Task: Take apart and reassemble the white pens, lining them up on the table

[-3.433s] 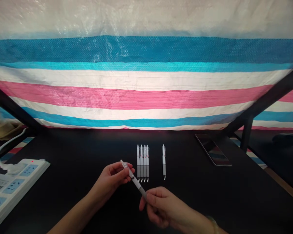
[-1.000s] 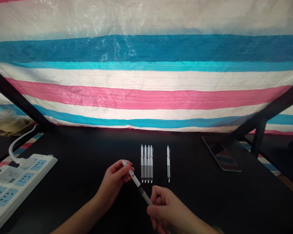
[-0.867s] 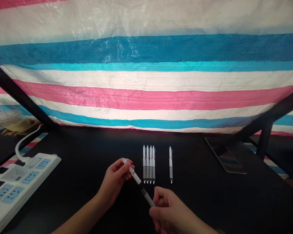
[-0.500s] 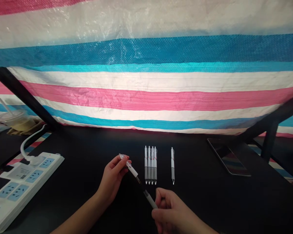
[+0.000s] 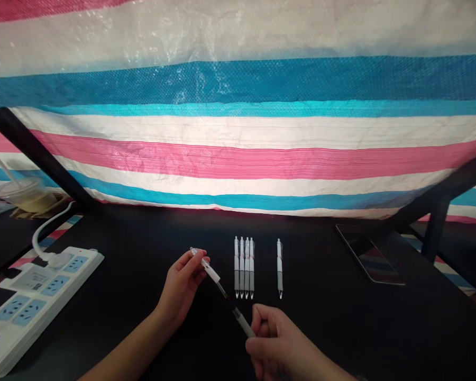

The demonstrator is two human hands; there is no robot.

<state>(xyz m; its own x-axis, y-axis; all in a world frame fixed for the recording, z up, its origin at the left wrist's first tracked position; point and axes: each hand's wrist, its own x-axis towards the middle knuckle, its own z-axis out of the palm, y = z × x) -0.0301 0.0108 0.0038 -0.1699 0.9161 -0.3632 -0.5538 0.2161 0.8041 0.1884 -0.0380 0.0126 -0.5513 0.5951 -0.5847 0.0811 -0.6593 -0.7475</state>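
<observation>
Between my hands is a pen pulled into two parts, with its thin dark refill [image 5: 224,292] bridging the gap. My left hand [image 5: 184,283] pinches the white upper pen barrel [image 5: 211,271] near its clear clip end. Closed around the tip end of the grey pen grip [image 5: 244,323] is my right hand [image 5: 272,338]; its fingers hide the tip. Beyond my hands, a row of several white-and-grey pens [image 5: 244,267] lies side by side on the black table [image 5: 143,238]. One more pen [image 5: 280,269] lies apart, to their right.
A white power strip [image 5: 43,296] with a plugged-in cable lies at the left. On the right is a dark phone [image 5: 368,254]. A striped tarp [image 5: 238,159] hangs behind the table, with black frame bars [image 5: 39,153] at the sides. A plastic cup [image 5: 19,193] stands far left.
My left hand has shifted slightly up and left with the white barrel, so a little more refill shows. My right hand has barely moved.
</observation>
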